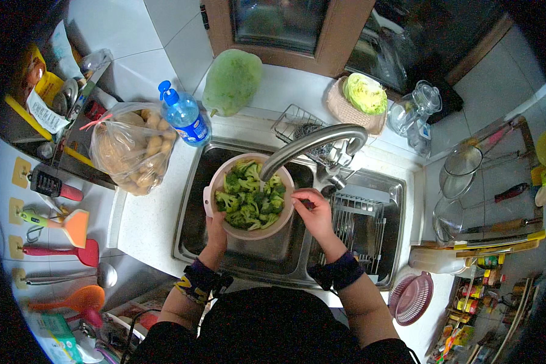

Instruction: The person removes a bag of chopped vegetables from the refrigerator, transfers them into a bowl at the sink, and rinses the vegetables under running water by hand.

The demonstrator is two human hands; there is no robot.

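A pale pink plastic basin (251, 235) full of cut broccoli florets (250, 200) is held over the left bowl of the steel double sink (273, 255). My left hand (216, 232) grips its near-left wall, fingers hidden beneath. At the right rim, my right hand (314, 210) pinches the edge between thumb and fingers. The curved steel faucet (316, 143) arches over the basin, its outlet just above the florets. Whether water is running is hard to make out.
A dish rack (355, 223) sits in the right sink bowl. Behind stand a blue-capped pump bottle (186, 116), a winter melon (233, 82), a wire caddy (300, 125) and a lettuce head (366, 93) in a basket. A bag of potatoes (134, 150) lies left; a purple colander (412, 298), right.
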